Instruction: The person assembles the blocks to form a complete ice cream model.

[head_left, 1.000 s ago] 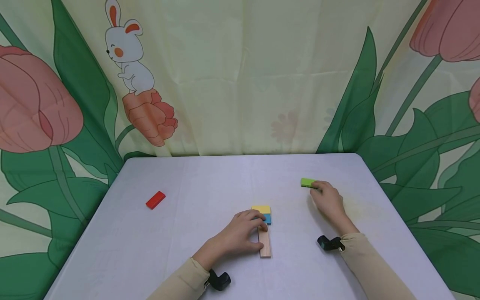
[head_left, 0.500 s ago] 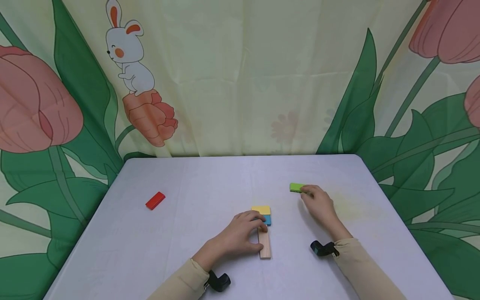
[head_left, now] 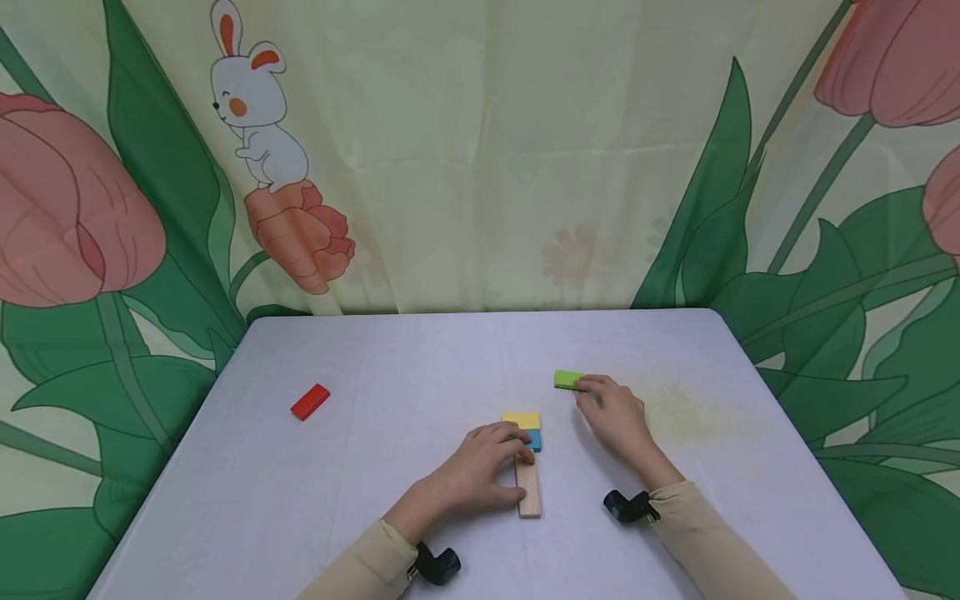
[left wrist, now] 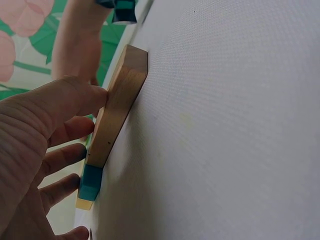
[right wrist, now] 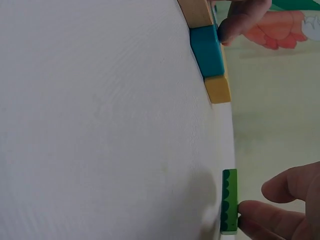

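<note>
A long plain wooden block [head_left: 529, 492], a blue block [head_left: 535, 440] and a yellow block [head_left: 521, 420] lie in a touching row on the table. My left hand [head_left: 483, 467] rests over the row; in the left wrist view its thumb touches the wooden block [left wrist: 120, 100] and its spread fingers reach along to the blue block [left wrist: 91, 182]. Beyond the yellow end, my right hand [head_left: 618, 421] has its fingertips on top of a green block [head_left: 567, 379]. Dark scallops mark the side of this green block [right wrist: 229, 200] in the right wrist view, and another digit is held off it.
A red block [head_left: 310, 402] lies apart on the left of the white-covered table [head_left: 412, 358]. Behind the table hangs a curtain [head_left: 487, 167] printed with a rabbit and tulips. Each wrist carries a black camera [head_left: 437, 565].
My right hand has moved left and slightly toward me, and the green block has moved along with it, closer to the row. My left hand stays in place over the row.
</note>
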`<state>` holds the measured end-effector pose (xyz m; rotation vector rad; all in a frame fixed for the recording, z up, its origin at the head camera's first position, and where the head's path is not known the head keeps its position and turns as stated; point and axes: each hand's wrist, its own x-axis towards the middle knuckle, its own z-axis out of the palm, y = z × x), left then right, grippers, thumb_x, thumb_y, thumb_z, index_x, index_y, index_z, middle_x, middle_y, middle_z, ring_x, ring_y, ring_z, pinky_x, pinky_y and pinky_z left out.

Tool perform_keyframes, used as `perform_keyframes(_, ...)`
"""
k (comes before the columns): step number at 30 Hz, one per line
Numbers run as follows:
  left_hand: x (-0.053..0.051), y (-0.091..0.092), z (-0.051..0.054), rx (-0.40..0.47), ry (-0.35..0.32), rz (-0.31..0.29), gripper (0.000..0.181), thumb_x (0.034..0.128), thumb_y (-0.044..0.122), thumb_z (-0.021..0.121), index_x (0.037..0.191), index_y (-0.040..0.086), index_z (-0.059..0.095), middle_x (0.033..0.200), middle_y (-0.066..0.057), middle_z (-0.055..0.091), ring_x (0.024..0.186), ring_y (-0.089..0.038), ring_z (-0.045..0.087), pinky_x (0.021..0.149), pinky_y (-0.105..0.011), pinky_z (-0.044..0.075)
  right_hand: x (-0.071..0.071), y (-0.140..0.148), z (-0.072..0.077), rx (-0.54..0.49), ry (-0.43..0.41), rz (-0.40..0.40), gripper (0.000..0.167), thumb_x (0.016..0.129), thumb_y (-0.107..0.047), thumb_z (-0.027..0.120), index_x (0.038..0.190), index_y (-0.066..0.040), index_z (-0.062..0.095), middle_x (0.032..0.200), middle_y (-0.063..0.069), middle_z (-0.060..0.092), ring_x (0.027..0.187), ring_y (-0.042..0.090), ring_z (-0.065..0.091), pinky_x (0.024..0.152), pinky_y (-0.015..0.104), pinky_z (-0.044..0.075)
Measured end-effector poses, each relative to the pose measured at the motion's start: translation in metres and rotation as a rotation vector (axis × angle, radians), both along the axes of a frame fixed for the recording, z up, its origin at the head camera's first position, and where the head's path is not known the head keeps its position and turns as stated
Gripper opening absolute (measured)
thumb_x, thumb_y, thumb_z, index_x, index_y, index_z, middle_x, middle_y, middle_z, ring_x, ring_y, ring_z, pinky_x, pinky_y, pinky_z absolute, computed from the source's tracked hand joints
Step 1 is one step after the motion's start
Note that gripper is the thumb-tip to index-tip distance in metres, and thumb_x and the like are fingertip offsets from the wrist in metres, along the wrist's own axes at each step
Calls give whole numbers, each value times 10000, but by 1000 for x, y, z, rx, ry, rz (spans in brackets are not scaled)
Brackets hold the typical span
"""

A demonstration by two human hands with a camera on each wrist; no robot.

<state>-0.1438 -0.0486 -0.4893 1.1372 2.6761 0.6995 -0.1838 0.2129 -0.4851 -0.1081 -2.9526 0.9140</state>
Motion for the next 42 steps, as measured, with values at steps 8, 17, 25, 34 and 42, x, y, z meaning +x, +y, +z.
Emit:
perform_keyframes(8, 0, 0, -2, 4, -9, -3, 296, 889, 373, 775, 1154, 302, 664, 1424, 118, 551, 1457, -166, 422, 1206, -479, 351, 3, -13, 2, 5, 20, 35, 370, 1004, -240, 560, 1308, -89, 709, 1454, 133, 603, 1286, 447, 551, 1033, 640, 354)
perform_keyframes(17, 1, 0, -2, 17, -4, -5, 299, 883, 347, 783, 1150, 280, 669, 1421, 99, 562, 1446, -172, 438, 1222, -417, 351, 6, -29, 0, 27, 16, 81, 359, 1000, -241, 583, 1306, -109, 716, 1439, 121, 616, 1288, 431, 567, 1056, 663, 357)
perform_keyframes(25, 1, 1, -1, 23, -9, -7, 309, 882, 345, 781, 1161, 272, 670, 1426, 95, 560, 1436, -160, 448, 1211, -376, 373, 8, -42, 3, 14, 21, 113, 348, 990, -238, 606, 1294, -118, 726, 1419, 100, 633, 1287, 403, 572, 1076, 663, 347)
perform_keyframes(34, 2, 1, 2, 25, -38, -2, 324, 885, 343, 782, 1180, 273, 668, 1432, 91, 554, 1446, -153, 434, 1219, -375, 363, 9, -51, 5, -15, 16, 144, 344, 995, -242, 612, 1298, -122, 725, 1430, 85, 628, 1289, 392, 565, 1089, 667, 337)
perform_keyframes(42, 1, 1, 1, 19, -38, 3, 323, 886, 346, 777, 1183, 274, 672, 1443, 89, 552, 1451, -158, 433, 1221, -380, 361, 12, -58, 6, -26, 20, 169, 335, 981, -232, 619, 1274, -122, 739, 1402, 79, 647, 1276, 407, 578, 1069, 675, 358)
